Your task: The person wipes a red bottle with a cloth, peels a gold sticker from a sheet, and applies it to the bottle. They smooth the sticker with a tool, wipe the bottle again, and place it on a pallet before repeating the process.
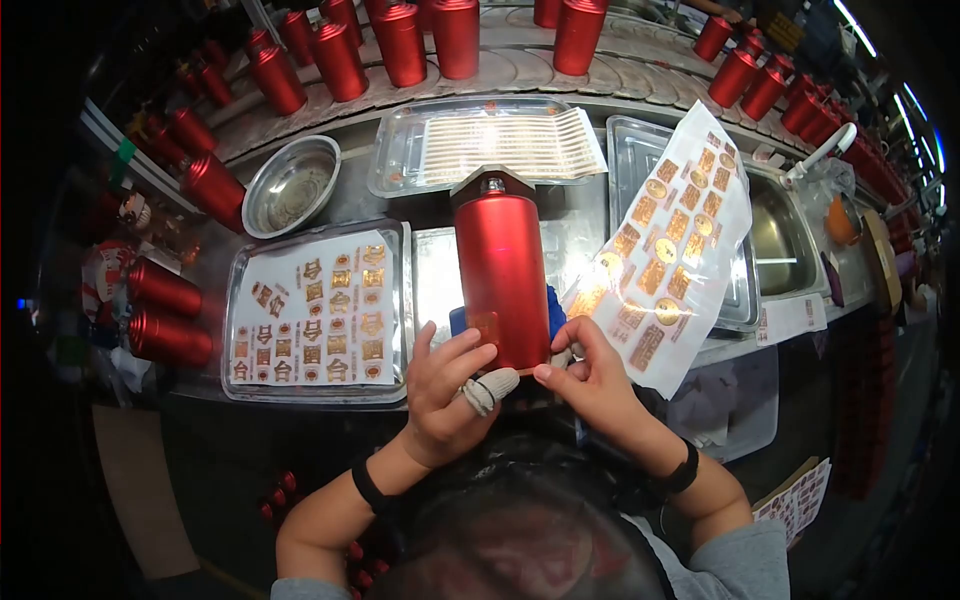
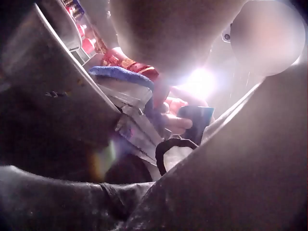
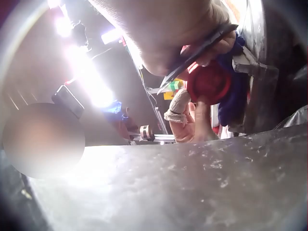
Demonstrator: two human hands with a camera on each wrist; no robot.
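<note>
A red metallic bottle [image 1: 502,270] lies in the middle with its neck pointing away, over blue cloth [image 1: 556,318]. A small gold sticker [image 1: 485,326] shows on its lower left side. The fingers of my left hand [image 1: 448,388] rest against that side, beside the sticker. One left finger wears a pale fabric finger cover [image 1: 490,390] and lies at the bottle's base. My right hand [image 1: 592,375] is at the base's right edge, thumb and fingers bent together. It holds a dark flat piece [image 2: 196,122], seen edge-on in the right wrist view [image 3: 197,55].
Sticker sheets lie on a left tray [image 1: 232,330] and a back tray [image 1: 385,160]; another sheet [image 1: 690,225] slants at right. A metal bowl [image 1: 290,187], a sink [image 1: 785,240] and two lying red bottles [image 1: 168,338] flank the work. More red bottles [image 1: 403,45] stand on the conveyor behind.
</note>
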